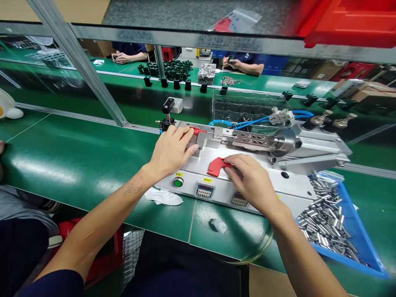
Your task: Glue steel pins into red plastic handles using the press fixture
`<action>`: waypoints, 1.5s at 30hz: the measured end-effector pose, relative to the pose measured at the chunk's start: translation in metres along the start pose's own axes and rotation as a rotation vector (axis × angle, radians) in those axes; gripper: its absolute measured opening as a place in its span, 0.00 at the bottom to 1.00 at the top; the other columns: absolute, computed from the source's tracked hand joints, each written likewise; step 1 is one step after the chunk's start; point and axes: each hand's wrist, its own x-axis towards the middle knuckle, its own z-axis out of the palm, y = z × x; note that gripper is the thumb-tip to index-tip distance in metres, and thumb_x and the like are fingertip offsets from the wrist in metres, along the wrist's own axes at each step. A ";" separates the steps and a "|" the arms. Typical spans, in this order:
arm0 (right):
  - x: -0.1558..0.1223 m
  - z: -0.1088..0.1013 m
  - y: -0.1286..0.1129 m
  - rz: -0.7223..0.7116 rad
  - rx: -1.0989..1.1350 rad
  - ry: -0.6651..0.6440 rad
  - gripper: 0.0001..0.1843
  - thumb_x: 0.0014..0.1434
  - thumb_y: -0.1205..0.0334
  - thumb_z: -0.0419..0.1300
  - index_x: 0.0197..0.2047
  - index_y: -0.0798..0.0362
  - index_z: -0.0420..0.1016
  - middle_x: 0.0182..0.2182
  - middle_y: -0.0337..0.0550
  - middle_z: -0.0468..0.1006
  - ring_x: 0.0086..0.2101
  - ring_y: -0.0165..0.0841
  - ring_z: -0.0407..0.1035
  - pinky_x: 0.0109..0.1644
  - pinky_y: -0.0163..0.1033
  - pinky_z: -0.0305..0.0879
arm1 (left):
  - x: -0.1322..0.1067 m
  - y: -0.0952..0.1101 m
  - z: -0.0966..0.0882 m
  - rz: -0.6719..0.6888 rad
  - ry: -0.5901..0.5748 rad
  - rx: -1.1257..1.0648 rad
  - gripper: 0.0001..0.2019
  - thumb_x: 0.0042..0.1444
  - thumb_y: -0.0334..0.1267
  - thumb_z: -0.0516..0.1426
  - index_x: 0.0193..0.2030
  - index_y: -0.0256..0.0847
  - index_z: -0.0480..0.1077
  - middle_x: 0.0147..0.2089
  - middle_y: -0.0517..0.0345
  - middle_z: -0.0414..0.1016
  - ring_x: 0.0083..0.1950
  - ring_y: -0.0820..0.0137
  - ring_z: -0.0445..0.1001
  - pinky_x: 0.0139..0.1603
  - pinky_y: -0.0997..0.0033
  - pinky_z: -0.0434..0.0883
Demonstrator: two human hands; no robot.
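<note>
Red plastic piece (pixel 215 166) pinched by right hand (pixel 250 181) fingertips — on the press fixture (pixel 247 181). Left hand (pixel 170 150) presses, fingers flat, on another red part (pixel 195 131) — grasp unclear.

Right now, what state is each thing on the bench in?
left hand: resting on the fixture, fingers on a red part
right hand: fingertips on the loose red piece, lying flat on the machine plate
green button: not pressed
blue tray: full of metal tubes
small bottle: lying on the mat
</note>
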 end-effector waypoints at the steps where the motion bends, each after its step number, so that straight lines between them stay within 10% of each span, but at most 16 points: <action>1: 0.002 0.000 -0.002 -0.001 -0.005 -0.012 0.10 0.73 0.64 0.55 0.50 0.52 0.77 0.45 0.51 0.83 0.44 0.43 0.77 0.49 0.49 0.74 | -0.001 -0.001 0.000 0.000 0.005 -0.015 0.22 0.73 0.43 0.56 0.66 0.33 0.74 0.63 0.43 0.77 0.54 0.52 0.72 0.51 0.53 0.74; 9: -0.047 -0.040 -0.017 0.096 -0.087 0.162 0.09 0.72 0.65 0.59 0.53 0.51 0.75 0.47 0.50 0.81 0.47 0.41 0.78 0.50 0.45 0.76 | -0.071 -0.008 -0.004 0.193 0.346 -0.227 0.09 0.71 0.35 0.58 0.54 0.35 0.75 0.48 0.46 0.81 0.49 0.58 0.76 0.48 0.60 0.71; 17: -0.118 -0.045 -0.003 0.289 -0.207 0.206 0.10 0.71 0.65 0.60 0.54 0.48 0.77 0.39 0.47 0.81 0.38 0.40 0.79 0.44 0.45 0.77 | -0.113 -0.002 0.006 0.199 0.092 -0.293 0.05 0.73 0.33 0.57 0.46 0.38 0.74 0.34 0.57 0.79 0.34 0.66 0.73 0.37 0.64 0.64; 29: -0.126 -0.047 0.006 0.294 -0.005 0.153 0.09 0.70 0.67 0.62 0.51 0.47 0.79 0.38 0.44 0.77 0.36 0.35 0.75 0.41 0.41 0.75 | -0.112 -0.003 -0.001 0.132 -0.060 -0.409 0.05 0.75 0.31 0.54 0.51 0.39 0.71 0.38 0.59 0.77 0.38 0.68 0.71 0.40 0.67 0.63; 36: -0.127 -0.041 0.001 0.313 -0.100 0.191 0.06 0.70 0.66 0.60 0.46 0.49 0.79 0.38 0.46 0.79 0.35 0.37 0.77 0.41 0.43 0.77 | -0.114 0.006 0.003 0.067 0.048 -0.379 0.05 0.75 0.31 0.54 0.49 0.39 0.72 0.35 0.60 0.76 0.36 0.68 0.72 0.39 0.66 0.62; 45: -0.084 -0.052 -0.041 0.222 -0.119 0.289 0.06 0.69 0.65 0.63 0.48 0.48 0.79 0.40 0.48 0.81 0.41 0.41 0.78 0.46 0.48 0.77 | -0.163 0.023 -0.014 -0.060 0.013 -0.739 0.07 0.73 0.32 0.55 0.51 0.43 0.75 0.40 0.59 0.81 0.39 0.71 0.80 0.41 0.73 0.74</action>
